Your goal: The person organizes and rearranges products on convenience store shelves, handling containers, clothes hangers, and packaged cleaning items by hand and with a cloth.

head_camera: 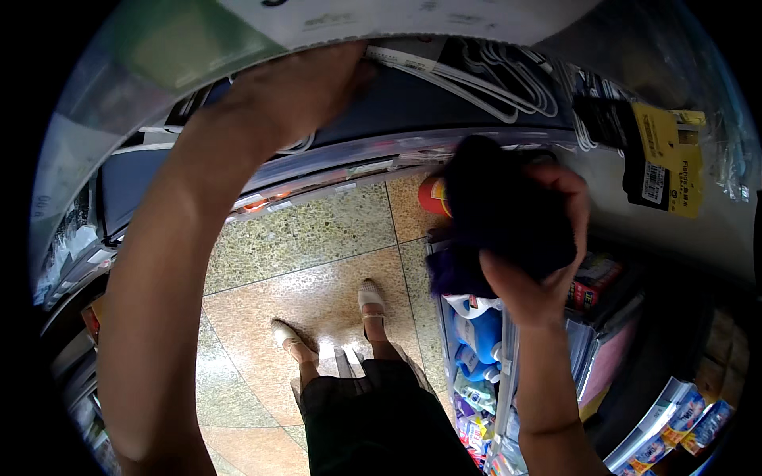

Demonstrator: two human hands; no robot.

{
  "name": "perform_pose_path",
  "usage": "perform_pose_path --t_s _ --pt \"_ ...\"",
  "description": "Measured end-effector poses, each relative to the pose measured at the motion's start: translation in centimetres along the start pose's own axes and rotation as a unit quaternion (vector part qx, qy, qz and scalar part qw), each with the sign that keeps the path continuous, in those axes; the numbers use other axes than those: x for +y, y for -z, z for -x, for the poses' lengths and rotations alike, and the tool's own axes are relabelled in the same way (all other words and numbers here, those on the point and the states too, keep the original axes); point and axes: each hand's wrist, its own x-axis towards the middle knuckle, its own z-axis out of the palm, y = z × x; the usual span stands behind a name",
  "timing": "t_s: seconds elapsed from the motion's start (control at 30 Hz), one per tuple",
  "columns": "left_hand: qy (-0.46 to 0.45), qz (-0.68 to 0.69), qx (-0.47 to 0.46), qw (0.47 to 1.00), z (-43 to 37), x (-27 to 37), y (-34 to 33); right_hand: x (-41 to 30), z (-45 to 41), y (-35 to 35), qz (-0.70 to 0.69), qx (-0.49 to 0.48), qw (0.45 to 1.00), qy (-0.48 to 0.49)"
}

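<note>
A bunched dark purple cloth point(506, 208) is in my right hand point(553, 262), with the thumb and fingers wrapped around it. My left hand point(303, 89) reaches over a dark blue shelf point(405, 107). It is blurred, and the shelf edge above partly covers it, so its grip cannot be made out. Just right of that hand lie several white clothes hangers point(458, 83) in a bundle with a paper label.
A shelf panel point(369, 18) crosses the top, close to the camera. Packets with yellow and black cards point(661, 154) hang at the right. Blue detergent bottles point(476, 339) stand on a lower shelf. A red container point(433, 196) is near the tiled floor point(309, 256).
</note>
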Motion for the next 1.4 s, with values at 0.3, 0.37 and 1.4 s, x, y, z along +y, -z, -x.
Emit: perform_pose_path --t_s 0.3,0.37,1.4 --pt "0.096 0.156 -0.005 0.983 0.9 -2.9 -0.7 2.9 -4.2 4.7 0.113 0.043 0.983 -0.141" --pt "0.114 0.164 0.002 0.98 0.9 -3.2 -0.8 3.0 -4.7 4.1 0.17 -0.05 0.979 -0.097" --pt "0.217 0.413 0.026 0.884 0.1 12.2 3.6 10.7 -11.3 19.0 0.459 -0.063 0.886 -0.015"
